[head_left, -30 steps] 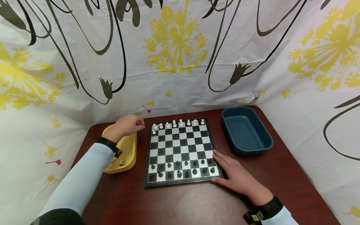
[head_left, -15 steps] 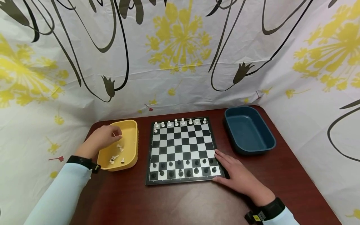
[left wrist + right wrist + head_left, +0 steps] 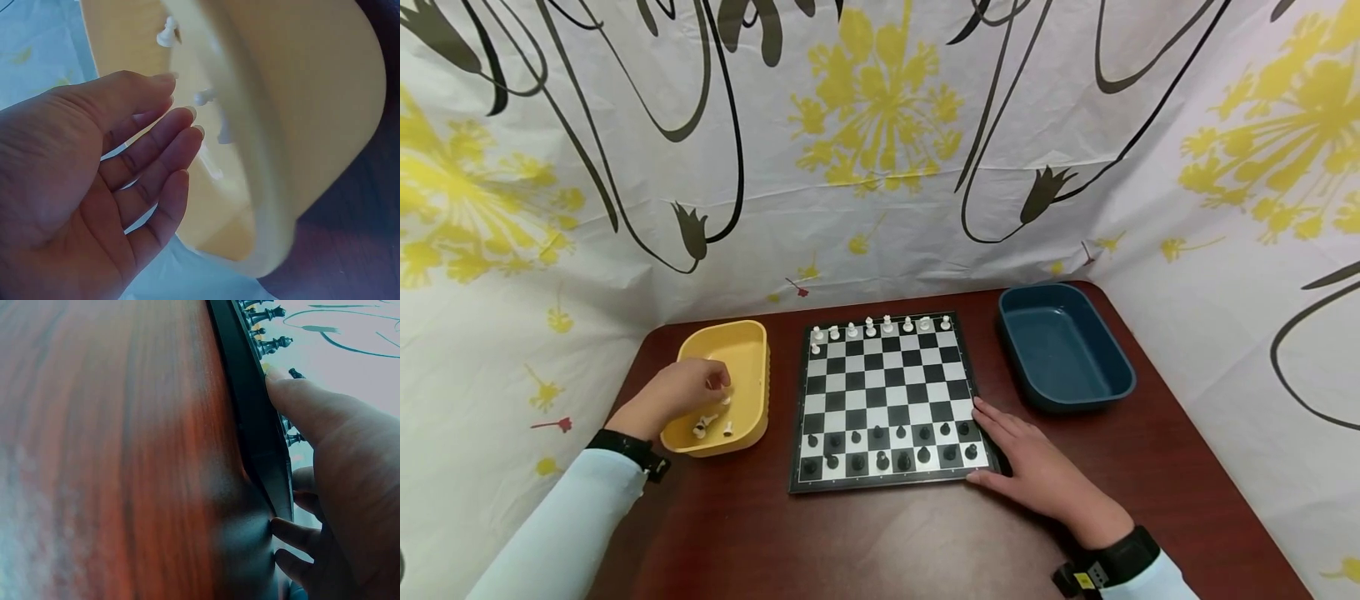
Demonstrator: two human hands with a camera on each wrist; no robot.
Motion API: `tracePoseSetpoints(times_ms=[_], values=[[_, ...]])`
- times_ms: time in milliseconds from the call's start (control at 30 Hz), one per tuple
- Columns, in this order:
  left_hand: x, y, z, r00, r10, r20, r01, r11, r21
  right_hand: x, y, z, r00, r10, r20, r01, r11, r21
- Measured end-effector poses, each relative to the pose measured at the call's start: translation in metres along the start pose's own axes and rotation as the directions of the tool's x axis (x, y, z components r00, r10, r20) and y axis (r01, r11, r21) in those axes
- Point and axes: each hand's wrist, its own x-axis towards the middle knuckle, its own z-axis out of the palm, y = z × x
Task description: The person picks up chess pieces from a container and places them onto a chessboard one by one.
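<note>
My left hand (image 3: 688,387) reaches into the yellow tray (image 3: 761,367), its fingers loosely bent. In the left wrist view, no piece shows between thumb and fingertips; a white pawn (image 3: 167,32) and another white piece (image 3: 205,97) lie just beyond them. Several white chess pieces (image 3: 703,425) lie on the tray floor. My right hand (image 3: 1037,471) rests at the near right corner of the chessboard (image 3: 880,379), thumb on the front edge, fingers along the right edge. White pieces (image 3: 870,327) line the far row, with one pawn (image 3: 816,348) before them at the left.
Two rows of black pieces (image 3: 903,457) stand on the board's near side. A dark blue tray (image 3: 1112,354) sits at the back right of the brown table (image 3: 820,550). Behind it all hangs a patterned white curtain (image 3: 887,250).
My left hand has gone from beside the board's far left corner back over the yellow tray, then lower towards the pieces in it. My right hand stays at the board's corner.
</note>
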Motion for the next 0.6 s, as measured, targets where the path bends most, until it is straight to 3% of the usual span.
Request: tracePoseSetpoints(times_ms=[300, 600], values=[[-0.0006, -0.0017, 0.0054, 0.998, -0.020, 0.060, 0.021, 1.000, -0.014, 0.0000, 0.0003, 0.0009, 1.000, 0.002, -0.001, -0.002, 1.000, 0.002], [0.0038, -0.0068, 0.0107, 0.998, -0.017, 0.062, 0.018, 1.000, -0.017, 0.0003, 0.0001, -0.0001, 1.000, 0.002, -0.005, -0.002, 1.000, 0.006]])
